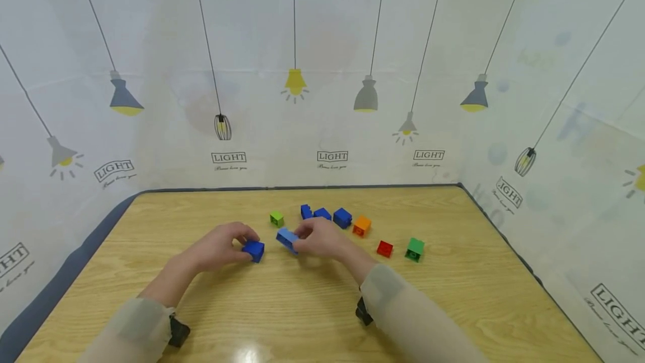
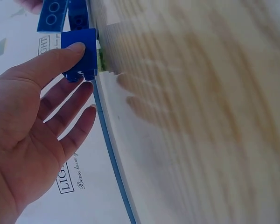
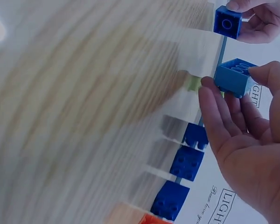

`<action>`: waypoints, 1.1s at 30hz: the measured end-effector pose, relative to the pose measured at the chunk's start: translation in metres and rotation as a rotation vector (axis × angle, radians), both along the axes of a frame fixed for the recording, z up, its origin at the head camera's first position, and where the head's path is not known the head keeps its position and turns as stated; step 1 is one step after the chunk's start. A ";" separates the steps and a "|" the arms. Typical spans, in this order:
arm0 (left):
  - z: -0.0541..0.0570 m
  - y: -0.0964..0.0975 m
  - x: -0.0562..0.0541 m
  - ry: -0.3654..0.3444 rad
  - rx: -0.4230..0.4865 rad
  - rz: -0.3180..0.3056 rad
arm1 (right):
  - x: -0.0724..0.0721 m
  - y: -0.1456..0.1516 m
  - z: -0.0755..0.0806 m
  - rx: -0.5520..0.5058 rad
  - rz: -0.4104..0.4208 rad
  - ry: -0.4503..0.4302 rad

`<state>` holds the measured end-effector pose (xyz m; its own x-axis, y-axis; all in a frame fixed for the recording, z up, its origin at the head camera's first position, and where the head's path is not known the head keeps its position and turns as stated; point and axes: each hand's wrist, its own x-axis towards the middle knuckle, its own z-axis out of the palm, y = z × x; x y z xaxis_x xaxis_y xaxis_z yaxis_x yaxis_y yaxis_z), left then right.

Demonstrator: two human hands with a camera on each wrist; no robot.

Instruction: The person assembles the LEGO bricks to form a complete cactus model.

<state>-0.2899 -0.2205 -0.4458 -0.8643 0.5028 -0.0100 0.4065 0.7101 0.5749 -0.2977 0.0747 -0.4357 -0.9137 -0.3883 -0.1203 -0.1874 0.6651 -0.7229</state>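
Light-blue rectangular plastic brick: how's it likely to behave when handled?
The light-blue rectangular plastic brick is probably light: its open side looks hollow. Straight, crisp edges suggest it's stiff. Flat faces make rolling unlikely.

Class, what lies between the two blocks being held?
In the head view, only bare tabletop shows between the dark blue block in the left hand and the light blue block in the right hand.

Left fingers (image 1: 246, 231) pinch a blue brick (image 1: 255, 251), right fingers (image 1: 304, 227) a paler brick (image 1: 286, 238).
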 end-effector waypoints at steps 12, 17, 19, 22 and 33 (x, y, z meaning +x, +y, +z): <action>0.009 0.022 0.008 0.005 0.054 -0.062 | 0.026 0.057 0.009 -0.129 -0.050 0.016; 0.008 0.036 0.013 0.027 0.086 -0.114 | 0.035 0.079 0.006 -0.137 -0.053 0.037; 0.007 0.042 0.014 0.034 0.097 -0.134 | 0.038 0.088 0.006 -0.161 -0.049 0.030; 0.009 0.052 0.018 0.035 0.110 -0.167 | 0.041 0.098 0.006 -0.201 -0.043 0.020; 0.012 0.084 0.028 0.073 0.067 -0.236 | 0.052 0.120 0.009 -0.247 -0.005 0.045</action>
<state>-0.2620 -0.1361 -0.4339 -0.7198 0.6885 0.0880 0.5986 0.5516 0.5809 -0.2455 0.1946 -0.4267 -0.9180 -0.3962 0.0183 -0.2198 0.4700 -0.8548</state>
